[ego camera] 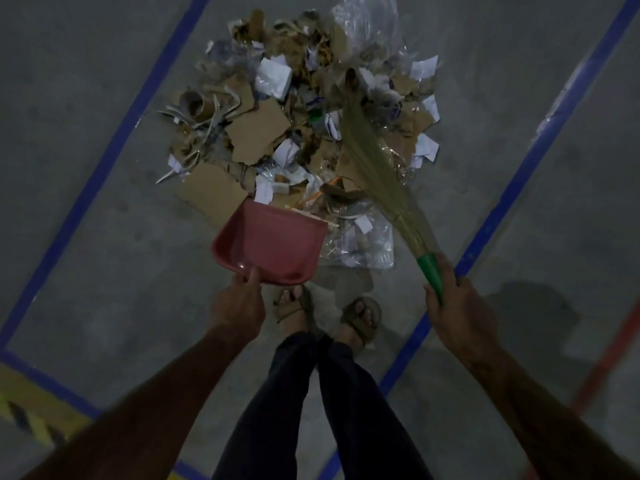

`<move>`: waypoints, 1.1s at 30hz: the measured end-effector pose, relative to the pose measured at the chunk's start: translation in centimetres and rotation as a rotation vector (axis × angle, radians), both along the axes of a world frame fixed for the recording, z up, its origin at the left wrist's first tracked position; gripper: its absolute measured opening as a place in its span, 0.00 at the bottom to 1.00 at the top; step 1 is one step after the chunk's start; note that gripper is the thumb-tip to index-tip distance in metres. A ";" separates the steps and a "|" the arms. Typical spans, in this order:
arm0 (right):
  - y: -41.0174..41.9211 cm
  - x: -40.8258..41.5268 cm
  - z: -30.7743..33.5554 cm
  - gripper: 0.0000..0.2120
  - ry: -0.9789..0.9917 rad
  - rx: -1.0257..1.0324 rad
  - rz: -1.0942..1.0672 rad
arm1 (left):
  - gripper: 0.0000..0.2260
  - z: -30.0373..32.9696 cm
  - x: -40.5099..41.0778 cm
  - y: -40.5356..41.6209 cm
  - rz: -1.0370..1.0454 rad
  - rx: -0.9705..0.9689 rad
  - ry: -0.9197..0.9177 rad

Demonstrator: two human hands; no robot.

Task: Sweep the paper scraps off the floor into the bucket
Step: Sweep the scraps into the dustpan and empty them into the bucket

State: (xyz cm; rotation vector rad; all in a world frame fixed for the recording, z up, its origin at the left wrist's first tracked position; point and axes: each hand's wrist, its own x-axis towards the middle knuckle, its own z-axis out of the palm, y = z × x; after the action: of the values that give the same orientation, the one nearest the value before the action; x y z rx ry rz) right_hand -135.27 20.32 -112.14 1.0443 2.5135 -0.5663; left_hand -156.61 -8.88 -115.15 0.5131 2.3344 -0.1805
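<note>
From the head camera, the left hand (239, 303) is gripping the red dustpan (273, 244) by its back rim, and the right hand (457, 306) is clutching the grass broom (374, 161) by its green handle. The scrap pile (294, 116) is lying on the concrete floor (86, 254) between blue tape lines (114, 147): light, loose cardboard, white paper and slippery clear plastic, better swept than picked.

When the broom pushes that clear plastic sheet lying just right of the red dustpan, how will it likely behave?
The clear plastic sheet looks thin and crinkled, so it would probably bunch rather than slide flat. It likely weighs little and may ride over the dustpan lip. The broom bristles look soft and may skim over it.
</note>
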 end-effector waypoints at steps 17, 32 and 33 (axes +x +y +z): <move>-0.3 -4.5 0.2 0.32 0.001 -0.057 0.136 | 0.24 -1.9 -4.8 -1.2 -0.327 -0.129 0.003; 12.6 -4.2 -3.3 0.32 -0.004 0.066 0.449 | 0.25 -8.3 -0.1 3.9 -0.168 -0.122 -0.104; 13.8 -4.0 -3.5 0.32 -0.025 0.075 0.462 | 0.25 -8.7 -0.2 4.4 -0.160 -0.116 -0.110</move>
State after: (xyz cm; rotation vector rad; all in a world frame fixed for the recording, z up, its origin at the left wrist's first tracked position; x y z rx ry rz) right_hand -139.30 34.08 -115.63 0.4564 2.6437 -0.3210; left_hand -156.81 -4.49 -123.83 0.6358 2.1623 -0.3525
